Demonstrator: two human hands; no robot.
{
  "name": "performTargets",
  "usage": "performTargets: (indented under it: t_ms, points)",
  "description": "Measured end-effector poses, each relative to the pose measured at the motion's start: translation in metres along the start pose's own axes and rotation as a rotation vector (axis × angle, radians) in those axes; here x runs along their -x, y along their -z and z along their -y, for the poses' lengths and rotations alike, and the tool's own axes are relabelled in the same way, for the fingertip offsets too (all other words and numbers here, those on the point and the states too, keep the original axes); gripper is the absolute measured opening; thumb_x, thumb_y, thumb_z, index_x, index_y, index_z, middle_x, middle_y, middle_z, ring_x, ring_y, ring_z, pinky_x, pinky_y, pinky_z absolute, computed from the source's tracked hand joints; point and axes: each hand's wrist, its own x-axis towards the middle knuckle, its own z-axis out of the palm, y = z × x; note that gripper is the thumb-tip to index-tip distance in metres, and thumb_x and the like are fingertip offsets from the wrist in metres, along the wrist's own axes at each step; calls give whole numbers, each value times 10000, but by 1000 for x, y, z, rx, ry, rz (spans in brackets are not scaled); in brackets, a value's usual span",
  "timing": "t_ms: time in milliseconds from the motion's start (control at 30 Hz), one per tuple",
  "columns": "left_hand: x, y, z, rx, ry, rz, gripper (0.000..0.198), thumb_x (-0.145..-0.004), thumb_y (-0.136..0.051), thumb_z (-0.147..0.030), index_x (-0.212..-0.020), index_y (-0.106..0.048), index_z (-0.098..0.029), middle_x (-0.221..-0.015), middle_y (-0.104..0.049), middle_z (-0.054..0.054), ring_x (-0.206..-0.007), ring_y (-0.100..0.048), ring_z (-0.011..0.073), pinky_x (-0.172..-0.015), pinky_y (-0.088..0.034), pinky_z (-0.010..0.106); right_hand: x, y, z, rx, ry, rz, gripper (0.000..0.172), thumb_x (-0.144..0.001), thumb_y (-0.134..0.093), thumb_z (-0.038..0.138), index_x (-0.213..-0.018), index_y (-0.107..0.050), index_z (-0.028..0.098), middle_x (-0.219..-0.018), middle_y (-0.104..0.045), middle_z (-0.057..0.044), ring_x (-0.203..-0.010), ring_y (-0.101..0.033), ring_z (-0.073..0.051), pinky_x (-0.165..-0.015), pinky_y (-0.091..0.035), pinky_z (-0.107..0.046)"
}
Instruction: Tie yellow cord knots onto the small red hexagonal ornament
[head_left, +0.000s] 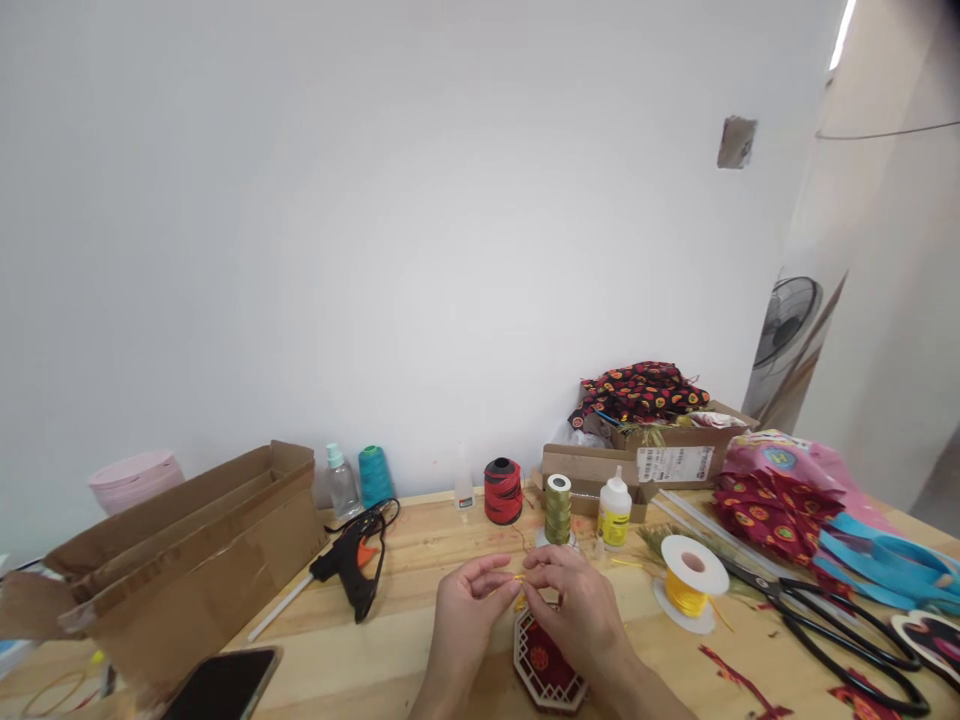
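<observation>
Both hands meet over the front middle of the wooden table. My left hand (pixel 469 615) pinches a short piece of yellow cord (pixel 519 578) between thumb and fingers. From the other side, my right hand (pixel 574 600) grips the same cord, its fingertips almost touching the left ones. Just below lies an octagonal ornament (pixel 541 660) with a pale lattice border and dark red patterned fabric in its centre. The cord runs down to the ornament's top edge. My right hand covers part of its right side.
On the right are a yellow cord spool (pixel 686 590), black-handled scissors (pixel 847 635) and patterned fabric (pixel 772 510). Behind the hands stand a green thread cone (pixel 558 512), red thread (pixel 502 492) and a glue bottle (pixel 614 512). Leftward are a glue gun (pixel 352 565), cardboard box (pixel 202 570) and phone (pixel 223 687).
</observation>
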Motion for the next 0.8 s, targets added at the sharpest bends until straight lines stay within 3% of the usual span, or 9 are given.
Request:
performTargets:
  t_ms: [100, 300, 533, 800]
  points:
    - [1, -1, 1, -42, -25, 23, 268, -469, -676, -131, -725, -603, -95, -558, -658, 41, -567, -592, 152, -565, -458, 236, -1, -1, 1, -98, -28, -35, 152, -634, -478, 144, -537, -580, 201, -758, -546, -6, -721, -495, -141, -613, -369, -229]
    - [-1, -1, 3, -45, -32, 58, 252, -466, -675, -139, -708, -614, -104, -558, -647, 28, -570, -583, 147, -560, -460, 231, -7, -7, -5, -481, -250, -25, 141, -570, -486, 116, -457, -560, 157, -587, -458, -4, -618, -459, -144, -561, -366, -232]
    - [1, -2, 1, -95, -26, 53, 224, -482, -655, -128, -702, -620, -105, -579, -648, 28, -587, -576, 148, -570, -459, 233, -9, -10, -10, -738, -372, -6, 106, -534, -533, 142, -431, -557, 143, -567, -426, 16, -588, -418, -121, -544, -328, -221]
    - [3, -3, 1, -211, -44, 125, 132, -526, -615, -171, -639, -648, -112, -648, -670, 57, -629, -574, 175, -609, -441, 261, -9, 1, -3, -988, -557, 168, 147, -606, -509, 185, -473, -463, 143, -526, -309, 63, -381, -179, -31, -338, -129, -171]
